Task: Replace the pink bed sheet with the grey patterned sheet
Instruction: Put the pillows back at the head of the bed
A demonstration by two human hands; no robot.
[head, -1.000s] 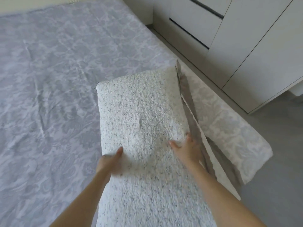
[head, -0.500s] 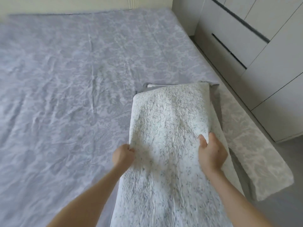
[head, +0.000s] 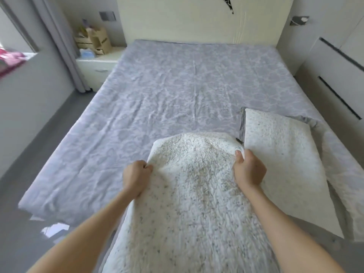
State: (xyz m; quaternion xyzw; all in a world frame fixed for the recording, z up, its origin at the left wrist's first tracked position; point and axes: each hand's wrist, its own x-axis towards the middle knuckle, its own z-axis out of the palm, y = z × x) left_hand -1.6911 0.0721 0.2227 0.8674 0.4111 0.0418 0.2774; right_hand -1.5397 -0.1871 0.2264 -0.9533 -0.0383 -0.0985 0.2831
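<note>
The grey patterned sheet (head: 187, 91) covers the whole mattress, lightly creased. A white quilted blanket with small dark specks (head: 189, 194) is lifted over the foot of the bed between my hands. My left hand (head: 136, 179) grips its left edge and my right hand (head: 249, 170) grips its right edge, fingers curled into the fabric. A second folded part of the same white quilt (head: 279, 154) lies flat on the bed to the right. Pink fabric (head: 9, 58) shows at the far left edge, on the window ledge.
A white nightstand (head: 98, 66) with boxes and a bag stands left of the headboard (head: 197, 18). A grey curtain (head: 65, 46) hangs beside it. White wardrobe doors (head: 338, 62) line the right side, close to the bed. Grey floor runs along the left.
The view has lifted from the bed's right corner to the whole bed. Both hands have closed on the quilt's edges and raised its top layer off the folded part, leftward.
</note>
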